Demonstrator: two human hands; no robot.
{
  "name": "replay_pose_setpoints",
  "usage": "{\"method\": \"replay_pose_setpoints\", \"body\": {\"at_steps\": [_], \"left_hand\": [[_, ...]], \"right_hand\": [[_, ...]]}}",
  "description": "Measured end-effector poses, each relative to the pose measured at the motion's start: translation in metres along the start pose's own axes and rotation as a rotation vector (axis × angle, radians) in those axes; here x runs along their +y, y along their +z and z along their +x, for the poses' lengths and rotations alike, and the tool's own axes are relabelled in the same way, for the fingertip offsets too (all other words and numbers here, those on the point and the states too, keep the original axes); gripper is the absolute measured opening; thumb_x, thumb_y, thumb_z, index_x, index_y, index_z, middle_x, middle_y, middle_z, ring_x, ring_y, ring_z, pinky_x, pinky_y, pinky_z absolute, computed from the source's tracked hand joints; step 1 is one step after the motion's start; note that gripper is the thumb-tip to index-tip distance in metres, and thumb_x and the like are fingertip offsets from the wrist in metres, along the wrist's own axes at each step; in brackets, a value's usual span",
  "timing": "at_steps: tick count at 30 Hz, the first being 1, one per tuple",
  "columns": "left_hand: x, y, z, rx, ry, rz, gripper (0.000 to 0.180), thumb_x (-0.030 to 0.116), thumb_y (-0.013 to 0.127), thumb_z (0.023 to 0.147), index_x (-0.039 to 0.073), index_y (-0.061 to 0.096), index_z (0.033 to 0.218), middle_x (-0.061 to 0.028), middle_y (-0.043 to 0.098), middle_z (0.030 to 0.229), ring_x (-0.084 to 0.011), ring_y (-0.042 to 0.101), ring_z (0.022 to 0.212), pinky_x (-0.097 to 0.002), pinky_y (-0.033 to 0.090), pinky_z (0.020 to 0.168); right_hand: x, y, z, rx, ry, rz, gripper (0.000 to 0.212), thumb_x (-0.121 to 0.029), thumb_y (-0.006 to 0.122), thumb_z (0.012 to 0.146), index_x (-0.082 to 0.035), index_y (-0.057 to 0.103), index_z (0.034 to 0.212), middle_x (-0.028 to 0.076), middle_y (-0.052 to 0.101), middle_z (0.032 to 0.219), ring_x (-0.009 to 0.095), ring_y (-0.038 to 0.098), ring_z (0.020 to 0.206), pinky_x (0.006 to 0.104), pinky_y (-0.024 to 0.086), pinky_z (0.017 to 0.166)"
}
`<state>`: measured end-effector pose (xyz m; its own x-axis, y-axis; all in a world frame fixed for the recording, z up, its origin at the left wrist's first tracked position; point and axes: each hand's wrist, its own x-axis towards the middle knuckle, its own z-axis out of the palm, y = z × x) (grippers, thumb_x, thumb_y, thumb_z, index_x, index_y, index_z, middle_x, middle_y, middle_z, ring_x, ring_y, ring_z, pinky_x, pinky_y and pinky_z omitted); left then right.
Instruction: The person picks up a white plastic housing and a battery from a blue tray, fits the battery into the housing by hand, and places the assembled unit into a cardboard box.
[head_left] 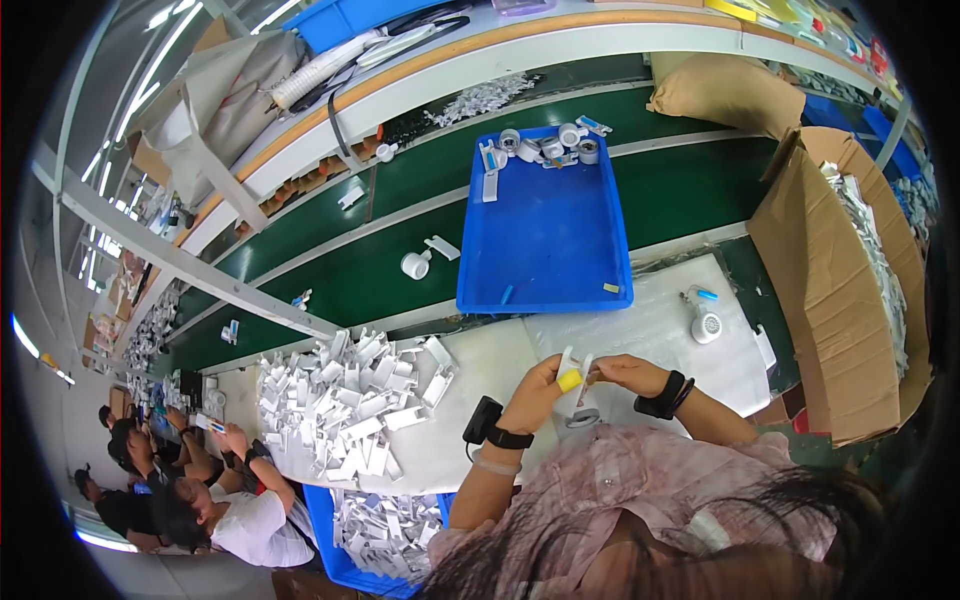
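Left hand [536,388]: grip clamped on white plastic part [585,369]; right hand [634,374]: closure unclear. Likely two-handed fitting; next move wants steady alignment.

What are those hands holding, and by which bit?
A white plastic piece. The left hand holds its left side; the right hand is at its right side, exact grip hidden.

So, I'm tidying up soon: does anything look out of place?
Perhaps: a small yellow piece and a small blue one lie at the near end of the blue tray, away from the parts clustered at its far end. Nothing looks clearly damaged.
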<state>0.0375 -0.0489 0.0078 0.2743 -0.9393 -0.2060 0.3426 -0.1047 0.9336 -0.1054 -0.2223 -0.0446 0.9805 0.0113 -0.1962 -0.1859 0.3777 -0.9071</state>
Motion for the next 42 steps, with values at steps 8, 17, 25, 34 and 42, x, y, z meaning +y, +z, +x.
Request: {"method": "replay_pose_setpoints", "body": {"at_steps": [8,17,25,34,42], "left_hand": [[0.02,0.003,-0.017,-0.206,-0.063,-0.285,0.035,0.018,0.067,0.086,0.002,0.054,0.115,-0.0075,0.061,0.091,-0.0145,0.062,0.071,-0.0295,0.05,0.063],[0.033,0.029,-0.032,0.051,0.022,0.328,0.038,0.009,0.062,0.086,0.003,0.046,0.119,-0.0067,0.055,0.091,-0.0122,0.057,0.064,-0.0238,0.045,0.051],[-0.007,0.036,-0.02,0.163,0.176,0.074,0.036,0.013,0.037,0.1,0.003,0.038,0.135,-0.0088,0.057,0.094,-0.0121,0.057,0.072,-0.0263,0.05,0.058],[-0.008,0.041,-0.019,0.234,0.106,-0.139,0.029,0.016,0.039,0.099,0.001,0.046,0.123,-0.0107,0.059,0.093,-0.0161,0.057,0.062,-0.029,0.049,0.052],[-0.004,0.054,-0.025,0.2,0.233,-0.029,0.037,-0.003,0.035,0.084,-0.001,0.042,0.121,-0.0094,0.057,0.089,-0.0122,0.053,0.064,-0.0248,0.046,0.056]], "right_hand": [[-0.035,0.013,-0.022,-0.337,-0.123,0.146,0.024,-0.021,0.057,0.095,0.001,0.063,0.102,0.009,0.067,0.101,0.015,0.062,0.093,0.0297,0.046,0.087],[-0.038,0.034,-0.034,-0.108,-0.092,-0.17,0.016,-0.009,0.072,0.082,-0.002,0.063,0.093,0.002,0.066,0.082,0.007,0.06,0.073,0.0231,0.047,0.068],[-0.032,0.047,-0.027,0.583,-0.519,-0.715,0.011,-0.002,0.068,0.082,-0.002,0.064,0.093,0.006,0.064,0.08,0.011,0.061,0.069,0.0228,0.045,0.058],[-0.036,0.056,-0.031,0.59,-0.665,-0.826,0.014,0.001,0.067,0.081,-0.004,0.065,0.094,0.007,0.065,0.082,0.022,0.062,0.079,0.0317,0.047,0.074],[-0.04,0.063,-0.034,0.551,-0.84,-0.929,0.018,-0.001,0.072,0.074,-0.009,0.066,0.089,0.004,0.063,0.088,0.022,0.056,0.082,0.034,0.042,0.077]]}}
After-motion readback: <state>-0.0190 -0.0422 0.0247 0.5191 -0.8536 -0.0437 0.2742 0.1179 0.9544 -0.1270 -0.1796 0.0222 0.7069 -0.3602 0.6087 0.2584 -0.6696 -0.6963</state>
